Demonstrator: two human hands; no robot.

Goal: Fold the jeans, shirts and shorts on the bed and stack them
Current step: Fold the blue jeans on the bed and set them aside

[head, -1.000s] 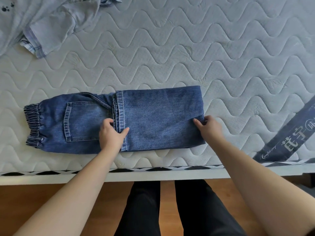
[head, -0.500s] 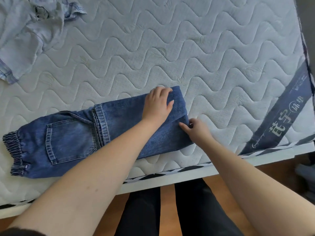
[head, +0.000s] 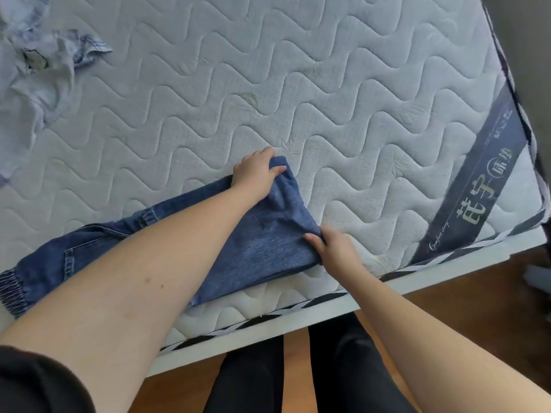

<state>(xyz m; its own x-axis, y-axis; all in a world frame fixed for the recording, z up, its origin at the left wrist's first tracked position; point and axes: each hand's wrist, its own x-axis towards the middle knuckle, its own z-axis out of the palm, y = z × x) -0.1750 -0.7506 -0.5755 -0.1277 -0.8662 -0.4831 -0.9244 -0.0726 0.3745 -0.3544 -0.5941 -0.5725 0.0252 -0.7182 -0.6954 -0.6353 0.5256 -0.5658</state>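
Note:
Blue jeans (head: 262, 245) lie folded lengthwise along the near edge of the quilted mattress (head: 328, 93), with the elastic waistband (head: 12, 289) at the far left. My left hand (head: 256, 172) grips the far right corner of the folded end. My right hand (head: 335, 248) pinches the near right corner. The fabric between both hands is lifted and creased. My left forearm hides the middle of the jeans. A crumpled pale blue shirt (head: 38, 70) lies at the top left.
The mattress's near edge (head: 298, 308) with a black-and-white trim runs diagonally. A dark label band (head: 477, 198) crosses the right corner. Wooden floor (head: 477, 299) and my dark trouser legs (head: 343, 371) are below.
My left hand went from the jeans' middle hem to the far right corner and now grips it. The right end of the jeans has lifted. The view shifted right.

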